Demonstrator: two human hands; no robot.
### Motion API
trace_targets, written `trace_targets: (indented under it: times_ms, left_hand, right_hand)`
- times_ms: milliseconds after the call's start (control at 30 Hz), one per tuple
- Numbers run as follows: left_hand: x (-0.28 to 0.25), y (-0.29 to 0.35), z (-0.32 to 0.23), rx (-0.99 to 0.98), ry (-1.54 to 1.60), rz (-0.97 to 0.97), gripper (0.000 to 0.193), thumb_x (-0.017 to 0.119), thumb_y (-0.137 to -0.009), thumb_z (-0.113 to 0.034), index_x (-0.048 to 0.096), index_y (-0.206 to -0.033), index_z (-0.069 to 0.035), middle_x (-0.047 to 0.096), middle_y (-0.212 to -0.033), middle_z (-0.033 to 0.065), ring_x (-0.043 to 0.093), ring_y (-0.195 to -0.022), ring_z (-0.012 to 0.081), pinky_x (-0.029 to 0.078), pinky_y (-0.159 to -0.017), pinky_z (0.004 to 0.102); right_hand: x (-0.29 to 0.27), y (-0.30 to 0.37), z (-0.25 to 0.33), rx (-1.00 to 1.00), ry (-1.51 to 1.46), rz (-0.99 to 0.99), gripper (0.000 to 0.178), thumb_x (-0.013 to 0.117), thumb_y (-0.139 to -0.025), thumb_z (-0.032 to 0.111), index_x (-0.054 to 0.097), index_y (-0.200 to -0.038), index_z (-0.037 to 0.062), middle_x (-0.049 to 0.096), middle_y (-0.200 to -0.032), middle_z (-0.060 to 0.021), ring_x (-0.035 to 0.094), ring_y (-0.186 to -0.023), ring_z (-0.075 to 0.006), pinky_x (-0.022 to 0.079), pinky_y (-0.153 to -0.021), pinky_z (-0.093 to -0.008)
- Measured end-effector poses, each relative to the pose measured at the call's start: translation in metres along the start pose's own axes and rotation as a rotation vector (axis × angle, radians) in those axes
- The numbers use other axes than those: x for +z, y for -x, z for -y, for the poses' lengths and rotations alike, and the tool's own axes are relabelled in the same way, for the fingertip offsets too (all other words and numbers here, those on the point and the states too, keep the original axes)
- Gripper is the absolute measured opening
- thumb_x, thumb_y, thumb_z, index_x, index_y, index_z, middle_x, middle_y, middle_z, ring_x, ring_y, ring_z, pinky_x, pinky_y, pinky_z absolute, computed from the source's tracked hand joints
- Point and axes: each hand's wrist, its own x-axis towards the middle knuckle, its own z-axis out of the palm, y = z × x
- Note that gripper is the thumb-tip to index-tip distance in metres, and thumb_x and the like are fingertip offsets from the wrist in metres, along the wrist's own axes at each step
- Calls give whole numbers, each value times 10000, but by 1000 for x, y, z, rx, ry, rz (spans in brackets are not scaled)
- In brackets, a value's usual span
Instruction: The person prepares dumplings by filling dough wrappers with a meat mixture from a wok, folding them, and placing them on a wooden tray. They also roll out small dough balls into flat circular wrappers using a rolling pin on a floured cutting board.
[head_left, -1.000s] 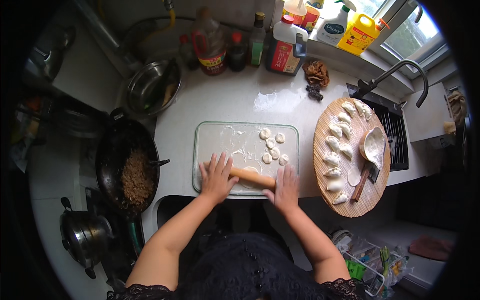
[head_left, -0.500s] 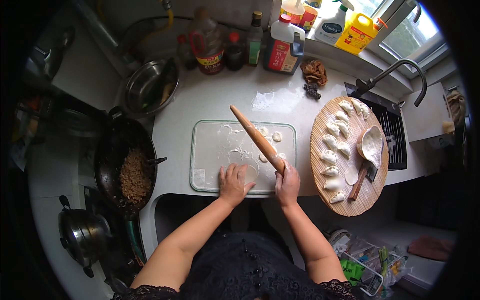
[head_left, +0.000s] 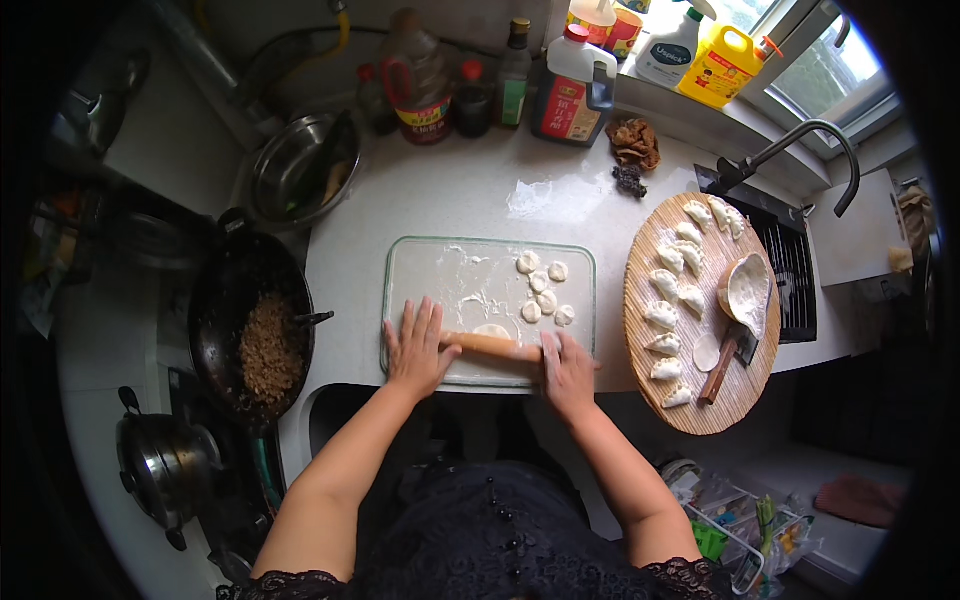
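Left hand flat, fingers spread, palm down on left end of wooden rolling pin; not clenched, pressing rather than grasping. Right hand likewise flat on right end of pin, fingers extended, no closed grip. Pin lying crosswise near front edge of glass cutting board, over a flattened dough disc just peeking out behind it. Board floured, white streaks across middle. Small dough pieces clustered on right half of board, behind the pin, apart from both hands.

Right of board: round woven bamboo tray, overhanging counter edge, loaded with folded dumplings in a curved row. Also on tray: white bowl tilted on its side, one flat round wrapper, wooden-handled tool lying diagonally, touching bowl.

Left of board: black wok holding brown minced filling, utensil handle sticking out at right rim. Steel bowl behind wok. Steel pot at lower left on stove.

Back of counter: row of bottles, white jug with red cap, yellow jug on windowsill. Dark dried lump near sink edge. Black faucet arching over sink at right. Flour smear on white counter behind board.
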Motion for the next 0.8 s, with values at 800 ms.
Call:
trace_targets:
  times_ms: [800]
  left_hand:
    - [-8,6,-15,-31,18,76,871,578,-858,-559,240,-1518,-103,112,-1605,116,27,-1476,374,10,-1086,704]
  right_hand:
    - [-14,21,38,233,40,288,1019,588,-808,640,269,-1445,-88,170,-1532,-314,141,-1433,-459,145,-1129,-600]
